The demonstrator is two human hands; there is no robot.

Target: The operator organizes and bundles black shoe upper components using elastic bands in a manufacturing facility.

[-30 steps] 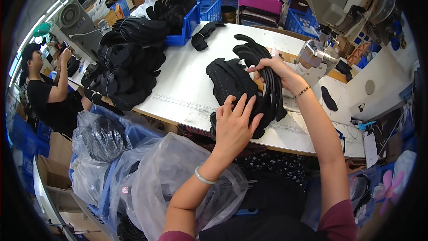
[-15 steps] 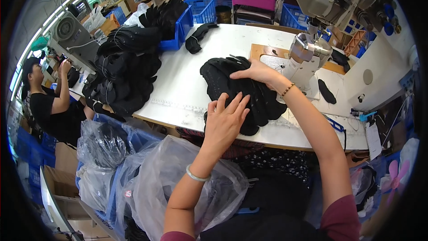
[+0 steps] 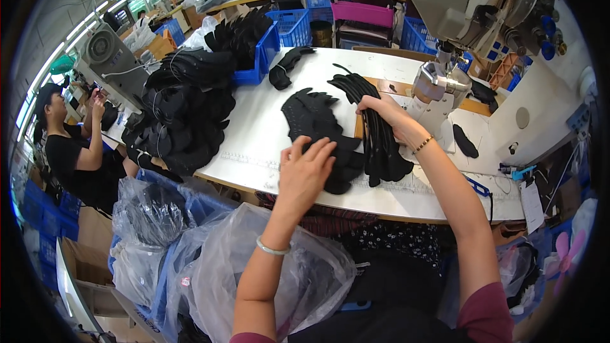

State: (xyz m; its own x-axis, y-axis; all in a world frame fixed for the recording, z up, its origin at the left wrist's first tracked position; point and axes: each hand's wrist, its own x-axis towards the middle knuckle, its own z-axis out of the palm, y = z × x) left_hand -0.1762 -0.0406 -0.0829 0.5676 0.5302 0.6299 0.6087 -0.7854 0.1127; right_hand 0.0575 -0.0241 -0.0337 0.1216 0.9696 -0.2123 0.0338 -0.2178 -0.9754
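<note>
Nearest, a crumpled sheet of clear plastic [image 3: 254,267] bulges from a blue bin below the bench [image 3: 251,124], which is white-topped with a wooden edge. The left hand [image 3: 306,168], its forearm circled by a pale smooth bangle [image 3: 273,248], is loosely open, slightly curled fingers lying on the near part of a spread stack of flat, curved black fabric pieces [image 3: 310,114]. The right hand [image 3: 393,117], with a dark beaded bracelet [image 3: 422,144] at the wrist, is closed around the upper part of a tight bundle of black fabric strips [image 3: 379,155], just right of the stack. The bundle's lower ends fan out toward the bench's near edge. Right of the bundle, a blue-handled tool [image 3: 476,186] lies near that edge; farther back sits a single black oval piece [image 3: 466,141]. Beyond the right hand stands the silver head of a sewing machine [image 3: 440,81]. To the left rises a large heap of black pieces [image 3: 181,117], and beyond the stack lies a small curved black bundle [image 3: 289,68]. Farther off stands a bright pink-backed chair [image 3: 362,14].
</note>
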